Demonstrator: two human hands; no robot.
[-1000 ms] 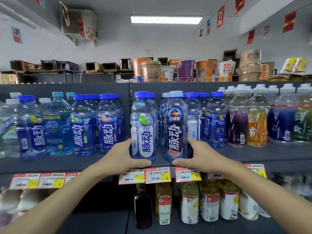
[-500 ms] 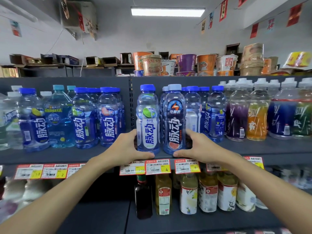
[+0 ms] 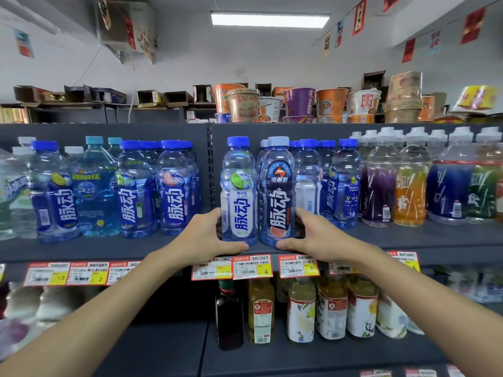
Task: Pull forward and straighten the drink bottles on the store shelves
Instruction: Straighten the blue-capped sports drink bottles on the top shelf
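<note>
Two blue-capped drink bottles stand upright side by side at the front edge of the grey shelf (image 3: 408,242). The white-label lime bottle (image 3: 239,191) is on the left, and my left hand (image 3: 202,239) wraps its lower left side with the thumb under its base. The dark-label bottle (image 3: 279,191) with a pale cap is on the right, and my right hand (image 3: 315,238) grips its lower right side. More blue bottles (image 3: 340,186) stand behind and to the right, some turned sideways.
Blue bottles (image 3: 133,191) fill the shelf's left part, coloured drinks (image 3: 409,186) the right. Price tags (image 3: 251,266) line the shelf edge. Tea bottles (image 3: 302,314) stand on the shelf below. Noodle cups (image 3: 299,103) sit on top.
Both hands have stayed on the two front bottles. The bottles now stand closer together and nearer the shelf edge, and the view has shifted slightly upward.
</note>
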